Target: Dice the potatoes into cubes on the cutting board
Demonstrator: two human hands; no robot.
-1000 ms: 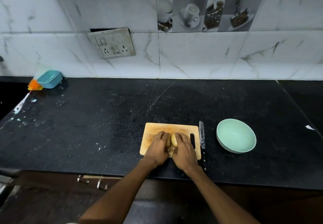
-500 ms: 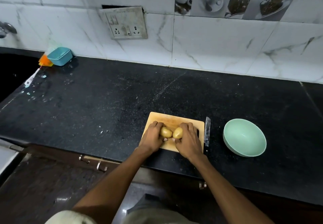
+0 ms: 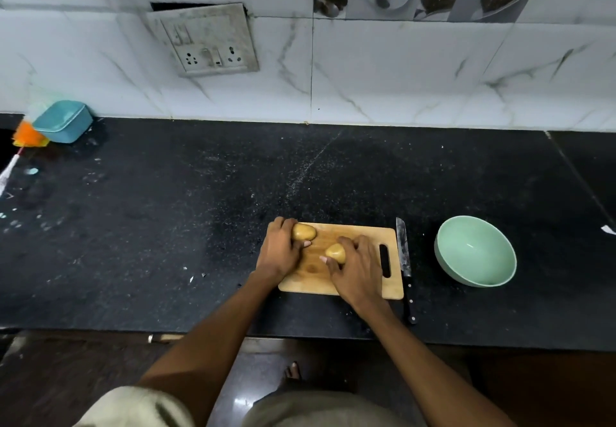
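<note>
Black speckled countertop under white marble-veined wall tiles, dim light.

No text, label or number is legible.

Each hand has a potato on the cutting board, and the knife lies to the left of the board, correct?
Not quite. The head view shows the knife lying right of the cutting board, between it and the green bowl. Left hand and right hand each hold a potato.
</note>
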